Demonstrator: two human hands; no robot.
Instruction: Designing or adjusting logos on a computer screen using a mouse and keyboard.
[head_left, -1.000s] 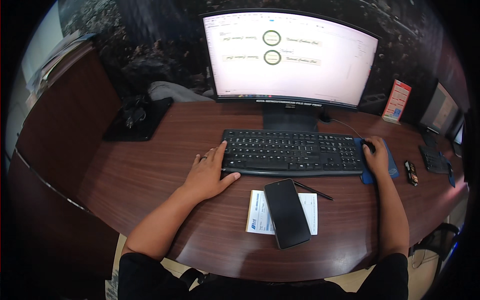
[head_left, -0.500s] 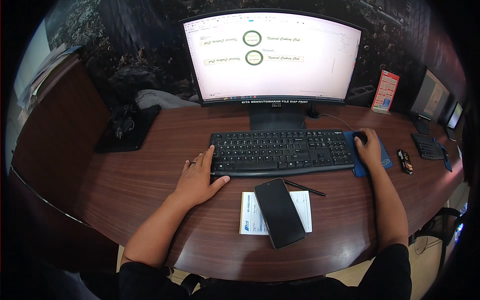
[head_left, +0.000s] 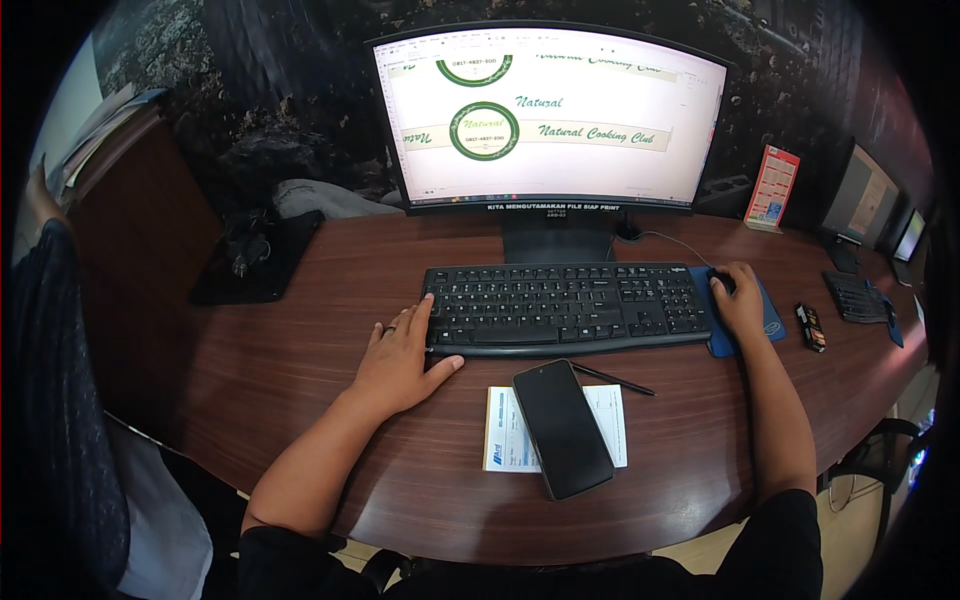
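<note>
My left hand (head_left: 397,358) rests at the left end of a black keyboard (head_left: 520,308), fingers stretched out over its edge and thumb apart along the front. A black computer mouse (head_left: 722,281) lies under my right hand (head_left: 740,303), whose fingers curl round it on a blue mouse pad (head_left: 769,318). Behind the keyboard stands a curved monitor (head_left: 560,172), showing a round green emblem and a pale banner with green script. In front of the keyboard a dark smartphone (head_left: 563,428) lies aslant on a white paper pad (head_left: 497,445), beside a black pen (head_left: 617,377).
At the left edge a person in dark patterned clothing (head_left: 70,400) stands by a wooden partition (head_left: 140,210) topped with papers (head_left: 105,125). Toward the right are a small dark box (head_left: 810,328), a red desk calendar (head_left: 772,188), and a second keyboard (head_left: 855,297).
On the monitor the emblem and banner have grown larger. A person has come into view at the left, one hand at the papers. My hands keep their places.
</note>
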